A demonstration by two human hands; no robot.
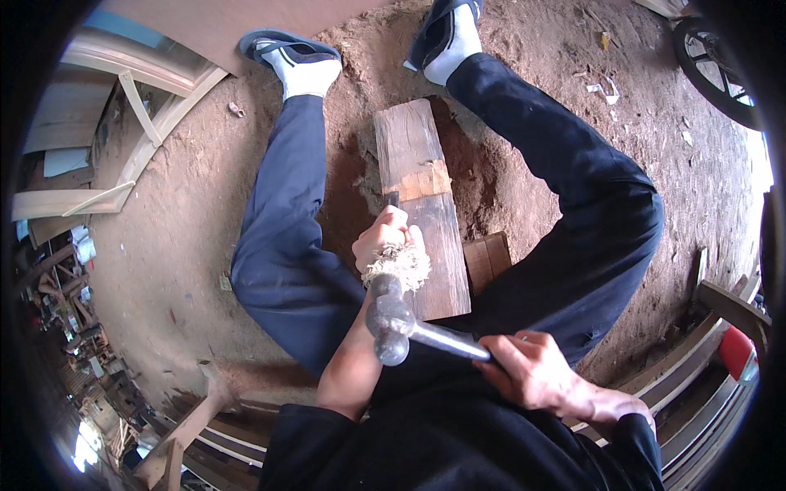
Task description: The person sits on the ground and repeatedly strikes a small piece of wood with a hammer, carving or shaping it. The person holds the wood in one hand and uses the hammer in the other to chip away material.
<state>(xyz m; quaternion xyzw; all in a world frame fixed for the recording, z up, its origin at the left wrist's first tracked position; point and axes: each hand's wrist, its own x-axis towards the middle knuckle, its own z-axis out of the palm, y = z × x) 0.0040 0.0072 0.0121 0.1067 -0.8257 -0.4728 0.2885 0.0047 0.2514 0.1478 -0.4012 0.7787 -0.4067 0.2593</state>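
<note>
A weathered wooden board (438, 254) lies lengthwise between my legs, with a paler, freshly cut band (426, 182) across its upper part. My left hand (381, 236) is closed round a chisel (399, 263), whose frayed, splayed handle end faces up. Its dark blade shows just past my fingers, by the near edge of the pale band. My right hand (530, 370) grips the metal shaft of a ball-peen hammer (390, 317). In the picture the hammer head appears just below the frayed handle end; whether they touch I cannot tell.
My legs spread on either side of the board, on brown dirt ground (188, 245). A small wooden block (488, 259) sits beside the board. Wooden frames (164, 123) stand at left, timber pieces (688, 368) at lower right. A black spoked wheel (719, 72) is at upper right.
</note>
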